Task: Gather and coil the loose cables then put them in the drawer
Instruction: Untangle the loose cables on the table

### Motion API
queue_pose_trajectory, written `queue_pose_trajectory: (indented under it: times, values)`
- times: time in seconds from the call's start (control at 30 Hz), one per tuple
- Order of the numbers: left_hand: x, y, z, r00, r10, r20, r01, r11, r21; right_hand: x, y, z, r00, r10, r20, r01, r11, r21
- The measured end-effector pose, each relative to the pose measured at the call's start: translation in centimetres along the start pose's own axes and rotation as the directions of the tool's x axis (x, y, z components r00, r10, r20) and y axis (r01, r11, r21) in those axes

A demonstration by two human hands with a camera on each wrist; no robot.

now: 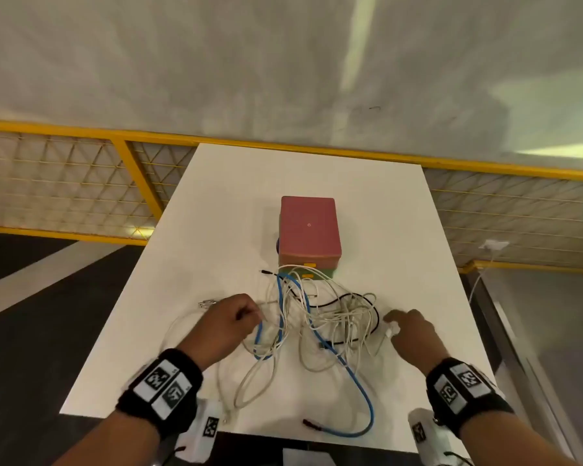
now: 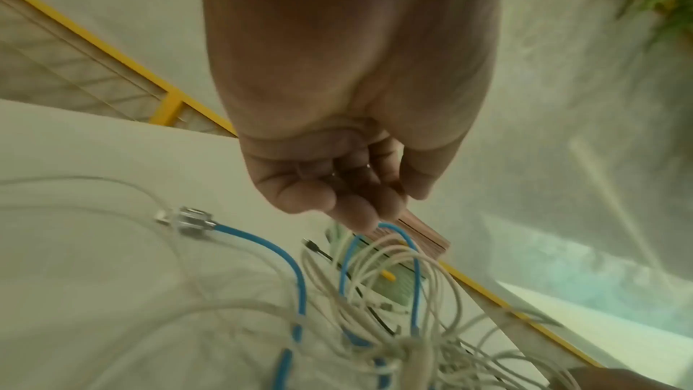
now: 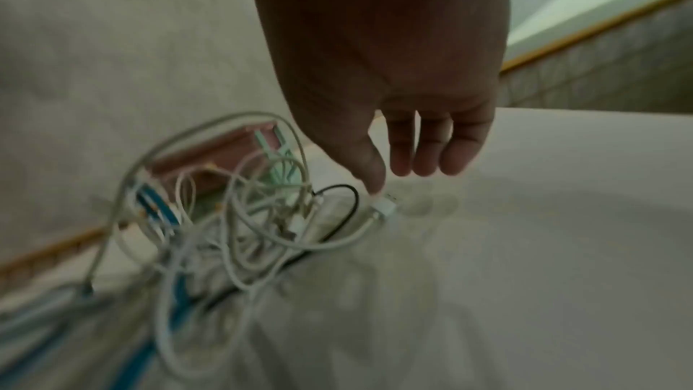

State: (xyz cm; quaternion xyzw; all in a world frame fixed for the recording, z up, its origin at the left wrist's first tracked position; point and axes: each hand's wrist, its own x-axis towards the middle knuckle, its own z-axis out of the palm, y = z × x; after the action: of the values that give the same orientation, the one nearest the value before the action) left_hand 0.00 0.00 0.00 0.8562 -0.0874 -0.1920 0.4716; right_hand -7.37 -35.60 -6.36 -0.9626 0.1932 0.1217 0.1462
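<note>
A tangle of white, blue and black cables (image 1: 330,317) lies on the white table (image 1: 249,196), in front of a pink drawer box (image 1: 308,227) with yellow handles. Its drawers look shut. My left hand (image 1: 249,314) is at the tangle's left edge, fingers curled, pinching a thin white cable; the left wrist view shows the curled left hand (image 2: 360,189) above a blue cable (image 2: 292,266). My right hand (image 1: 392,322) is at the tangle's right edge. There the right hand (image 3: 394,177) has relaxed fingers, and its thumb tip touches a white plug (image 3: 386,205) lying on the table.
A long loop of blue cable (image 1: 350,371) runs to the table's near edge, ending in a red-tipped plug (image 1: 308,423). A metal connector (image 1: 207,303) lies left of my left hand. A yellow mesh railing (image 1: 81,183) stands behind, and a wall socket (image 1: 493,245) is at the right.
</note>
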Motion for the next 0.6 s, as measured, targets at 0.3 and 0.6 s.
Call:
queue_pose_trajectory:
  times: [0.3,0.6]
  values:
    - [0.7,5.0,1.8,0.98,0.167,0.113,-0.174,0.983,0.055,-0.8,-1.6,-3.8,0.993,-0.045,0.111,0.049,0.998,-0.035]
    - [3.8,16.3,1.2,0.911,0.365,0.192,-0.378,0.925,0.038,-2.2,-9.3,-23.3,0.897,-0.311,-0.315,0.405,0.865,0.298]
